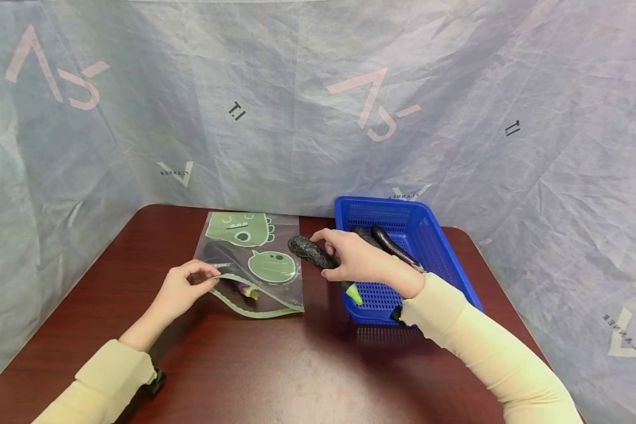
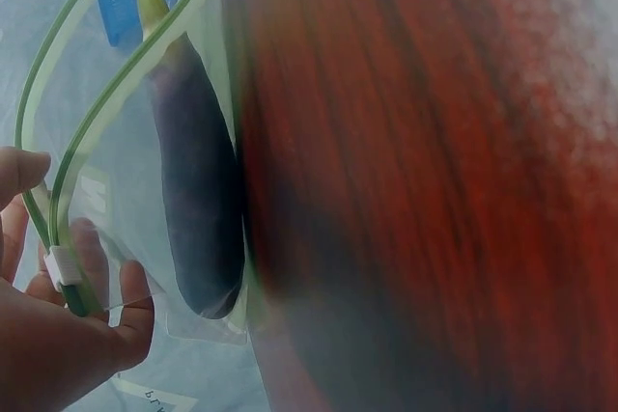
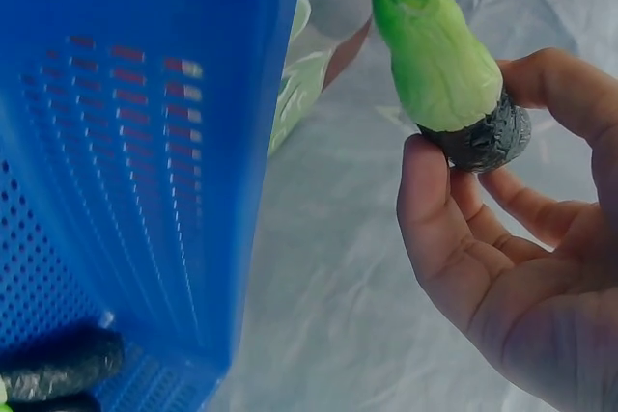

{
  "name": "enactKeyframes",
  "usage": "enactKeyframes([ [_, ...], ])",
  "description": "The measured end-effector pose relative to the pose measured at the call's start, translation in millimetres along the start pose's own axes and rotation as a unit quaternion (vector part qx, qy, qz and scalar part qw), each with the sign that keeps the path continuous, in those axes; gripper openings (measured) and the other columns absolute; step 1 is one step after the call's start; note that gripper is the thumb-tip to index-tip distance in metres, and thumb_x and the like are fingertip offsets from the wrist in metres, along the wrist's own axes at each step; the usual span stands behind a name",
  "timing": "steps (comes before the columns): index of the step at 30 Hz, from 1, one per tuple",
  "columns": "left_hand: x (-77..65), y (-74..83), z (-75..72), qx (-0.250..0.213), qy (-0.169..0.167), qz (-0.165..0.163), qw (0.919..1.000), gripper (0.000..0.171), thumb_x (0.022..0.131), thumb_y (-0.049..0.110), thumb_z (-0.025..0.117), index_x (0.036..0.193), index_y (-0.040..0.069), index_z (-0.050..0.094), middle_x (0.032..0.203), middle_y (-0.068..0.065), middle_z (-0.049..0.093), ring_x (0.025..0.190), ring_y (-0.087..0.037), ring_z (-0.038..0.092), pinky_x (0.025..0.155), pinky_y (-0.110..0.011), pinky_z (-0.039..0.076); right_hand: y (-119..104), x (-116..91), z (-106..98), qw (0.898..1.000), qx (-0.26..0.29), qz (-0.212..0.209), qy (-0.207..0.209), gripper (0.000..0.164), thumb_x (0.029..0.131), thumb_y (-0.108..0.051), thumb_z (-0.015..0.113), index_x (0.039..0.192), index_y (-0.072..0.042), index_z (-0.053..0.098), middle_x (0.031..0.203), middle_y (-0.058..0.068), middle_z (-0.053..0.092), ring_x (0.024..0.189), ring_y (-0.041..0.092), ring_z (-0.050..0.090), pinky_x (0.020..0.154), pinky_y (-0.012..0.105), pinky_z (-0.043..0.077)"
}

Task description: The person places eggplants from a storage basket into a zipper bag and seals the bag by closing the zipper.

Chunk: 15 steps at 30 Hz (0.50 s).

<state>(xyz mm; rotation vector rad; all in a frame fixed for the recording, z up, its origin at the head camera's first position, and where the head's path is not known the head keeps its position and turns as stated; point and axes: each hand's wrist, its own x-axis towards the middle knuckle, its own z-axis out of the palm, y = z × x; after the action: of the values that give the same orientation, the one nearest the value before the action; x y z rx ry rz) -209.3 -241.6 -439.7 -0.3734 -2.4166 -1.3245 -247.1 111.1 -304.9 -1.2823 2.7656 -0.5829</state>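
Note:
My left hand [image 1: 182, 290] pinches the green zip edge of a clear zip bag [image 1: 272, 266] printed with green cartoon shapes. The bag's mouth gapes toward me. Inside it lies a purple eggplant [image 2: 201, 190], its pale stem end toward the opening. A white zip slider [image 2: 64, 265] sits close to the left fingers. Held up between the bag and a blue basket [image 1: 445, 247], a wrinkled black eggplant [image 1: 312, 252] is gripped by my right hand [image 1: 365, 259]. Its bright green stem [image 3: 430, 55] points down toward the basket side.
Several more dark eggplants [image 1: 389, 241] lie in the blue basket at the right of the brown table [image 1: 244, 365]. Grey printed sheeting [image 1: 297, 147] hangs behind and along both sides of the table.

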Motion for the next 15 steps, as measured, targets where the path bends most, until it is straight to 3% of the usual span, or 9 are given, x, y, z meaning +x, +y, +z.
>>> enactKeyframes([
  [15, -0.8, 0.7, -0.8, 0.002, 0.001, -0.003, 1.0, 0.013, 0.074, 0.01, 0.072, 0.084, 0.017, 0.067, 0.082, 0.001, 0.062, 0.072, -0.005, 0.053, 0.06, -0.018, 0.044, -19, -1, 30, 0.999, 0.014, -0.04, -0.006, 0.053, 0.07, -0.022, 0.069, 0.118, -0.016, 0.046, 0.079, -0.003, 0.047, 0.063, 0.006, 0.046, 0.058, 0.017, 0.039],
])
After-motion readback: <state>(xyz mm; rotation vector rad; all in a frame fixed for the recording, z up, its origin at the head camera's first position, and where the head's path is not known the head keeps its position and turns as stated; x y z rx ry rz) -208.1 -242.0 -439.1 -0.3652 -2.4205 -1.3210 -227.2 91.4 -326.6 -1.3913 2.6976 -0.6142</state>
